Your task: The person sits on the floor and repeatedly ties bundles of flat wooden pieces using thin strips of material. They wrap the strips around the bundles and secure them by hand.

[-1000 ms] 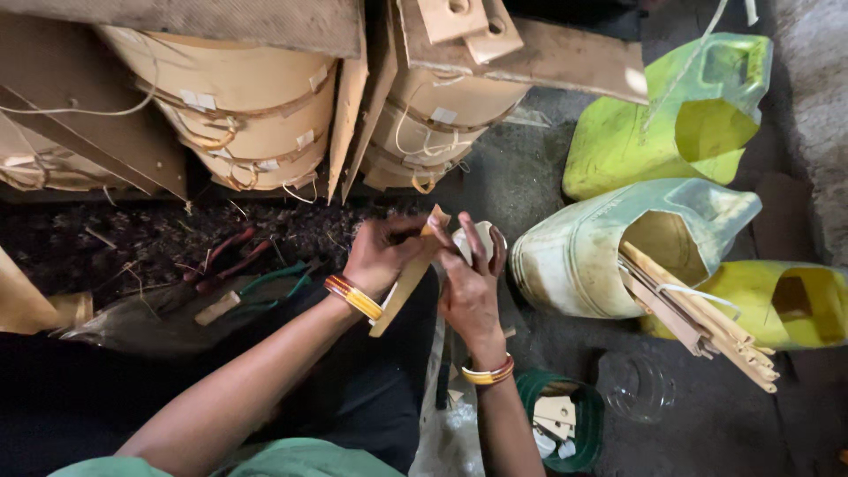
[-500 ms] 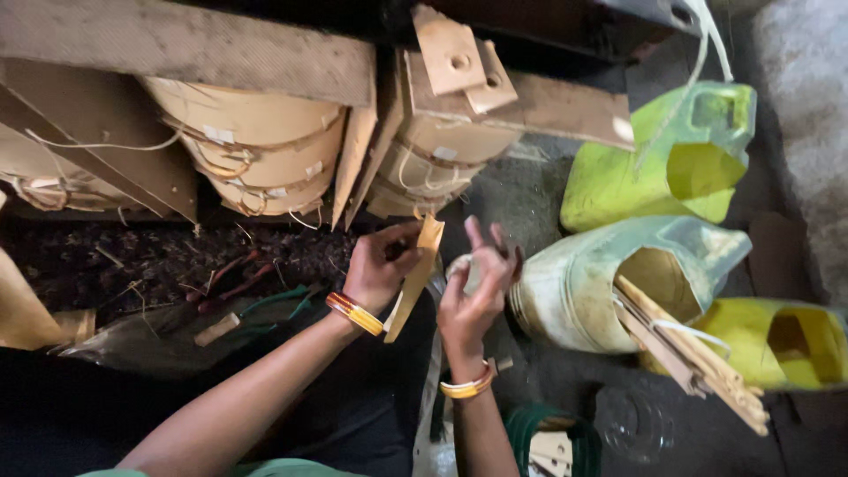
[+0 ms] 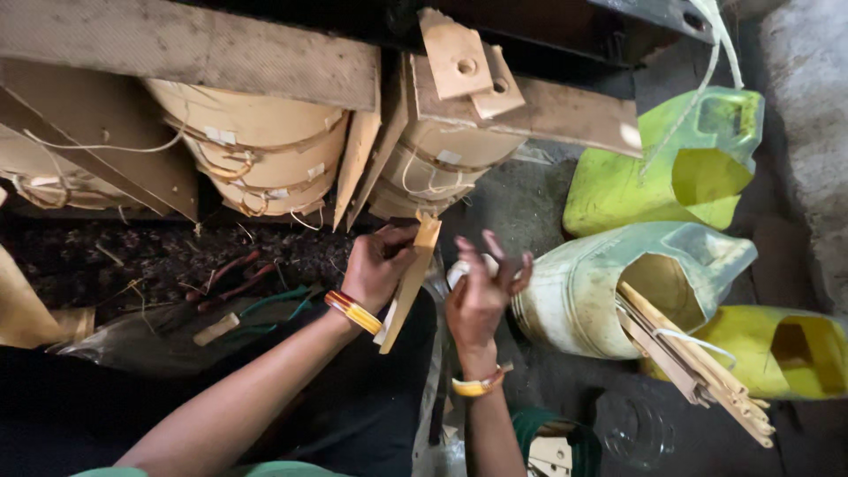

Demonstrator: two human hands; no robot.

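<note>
Right hand [image 3: 481, 296] shifted left, fingers spread; left hand [image 3: 378, 265] grips strip [image 3: 412, 278] (jug [image 3: 601, 291] holds sticks [image 3: 698, 367]).

Dark gritty floor [image 3: 530, 208]; rough concrete wall [image 3: 808, 132] at right (daylit); weathered wooden beam [image 3: 190, 53] overhead

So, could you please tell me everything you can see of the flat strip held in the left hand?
The flat strip is a thin, pale tan slat that looks like wood or stiff pressboard, long and narrow with squared ends. It stands tilted, upper end toward the wound coils, lower end near the wrist with the orange and yellow bangle. The left hand holds its upper half, fingers curled over one edge. The right hand is close beside it, apparently not touching it.
</note>
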